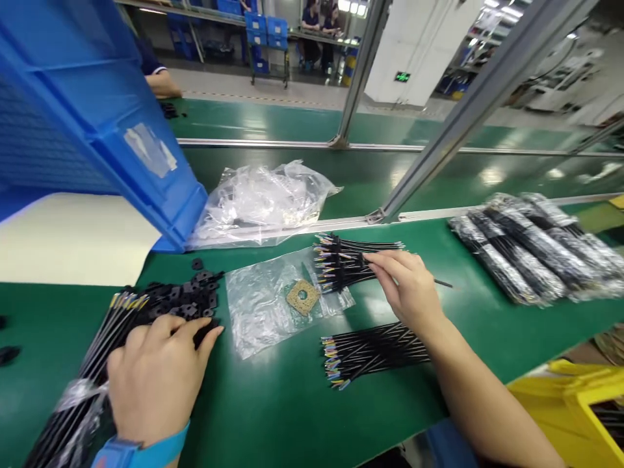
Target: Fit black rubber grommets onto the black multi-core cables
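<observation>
Upper cable bundle on counter, long axis left-to-right, left of nearer right hand, grip pinched onto one cable. Left hand pinches black part beside pile.

The left hand is held palm down, its fingers bent, thumb and forefinger curved toward each other, while the right hand is extended farther forward on a slanted forearm, thumb and forefinger pinched.
</observation>
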Available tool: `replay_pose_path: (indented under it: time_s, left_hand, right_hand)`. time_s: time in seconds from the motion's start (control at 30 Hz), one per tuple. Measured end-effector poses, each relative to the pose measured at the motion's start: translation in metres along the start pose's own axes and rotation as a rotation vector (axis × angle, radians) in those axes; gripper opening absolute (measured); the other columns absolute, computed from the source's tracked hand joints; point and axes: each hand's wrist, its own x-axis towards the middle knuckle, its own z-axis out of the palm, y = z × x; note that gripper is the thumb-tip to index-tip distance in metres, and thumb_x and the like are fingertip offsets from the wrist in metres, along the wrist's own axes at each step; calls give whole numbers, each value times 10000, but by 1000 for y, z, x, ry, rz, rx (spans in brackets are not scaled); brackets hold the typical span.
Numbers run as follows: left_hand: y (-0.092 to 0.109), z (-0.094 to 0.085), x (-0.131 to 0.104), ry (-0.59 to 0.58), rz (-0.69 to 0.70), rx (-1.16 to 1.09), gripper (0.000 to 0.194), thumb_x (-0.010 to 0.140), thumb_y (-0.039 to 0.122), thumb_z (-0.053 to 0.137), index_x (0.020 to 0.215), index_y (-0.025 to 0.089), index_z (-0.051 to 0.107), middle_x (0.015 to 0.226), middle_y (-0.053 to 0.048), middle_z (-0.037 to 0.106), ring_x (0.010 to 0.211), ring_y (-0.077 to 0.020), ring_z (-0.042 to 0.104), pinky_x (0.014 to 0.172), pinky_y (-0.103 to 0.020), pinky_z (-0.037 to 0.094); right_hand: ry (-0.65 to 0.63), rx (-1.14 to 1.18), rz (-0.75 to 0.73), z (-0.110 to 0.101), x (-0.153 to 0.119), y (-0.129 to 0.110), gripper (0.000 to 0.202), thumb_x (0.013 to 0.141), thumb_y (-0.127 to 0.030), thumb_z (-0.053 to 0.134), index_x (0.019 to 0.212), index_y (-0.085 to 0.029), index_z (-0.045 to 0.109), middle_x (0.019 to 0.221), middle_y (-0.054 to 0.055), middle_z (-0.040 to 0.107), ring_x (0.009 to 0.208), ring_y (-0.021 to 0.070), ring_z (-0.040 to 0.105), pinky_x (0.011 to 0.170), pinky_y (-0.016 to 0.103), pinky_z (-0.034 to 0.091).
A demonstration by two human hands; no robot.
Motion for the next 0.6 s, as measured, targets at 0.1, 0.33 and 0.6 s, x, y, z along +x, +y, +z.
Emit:
replay_pose_path:
  time_s: [0.1, 0.33, 0.6]
  left_hand:
    - [-2, 4, 2, -29, 59, -85, 304, 978, 381, 553, 978, 228, 816, 949, -145, 726, 772, -306, 552, 615, -388, 324]
    - [9, -9, 9, 90, -53, -284, 314, 1011, 436, 500, 1020, 208, 715, 922, -146, 765, 891, -367, 665, 740, -446, 431]
    - [24, -25, 8, 146, -200, -590, 280, 1014, 471, 547, 1120, 259, 697, 1048, -76, 759, 946, -292, 710, 814, -390, 510]
  right_hand:
    - [-70, -12, 33, 8, 11, 14, 244, 1081, -229, 520, 1170, -247, 747, 1024, 50, 771, 922, 196, 704, 847, 363, 433]
    - [-170, -25, 39, 25, 28, 13, 243, 1064, -242, 565, 1228, -248, 744, 1081, 57, 763, 938, 211, 652, 873, 370, 386]
    - [-496, 182, -81, -18, -13, -15, 103, 1017, -281, 687, 1024, -225, 772, 916, 17, 759, 856, 174, 661, 847, 355, 392]
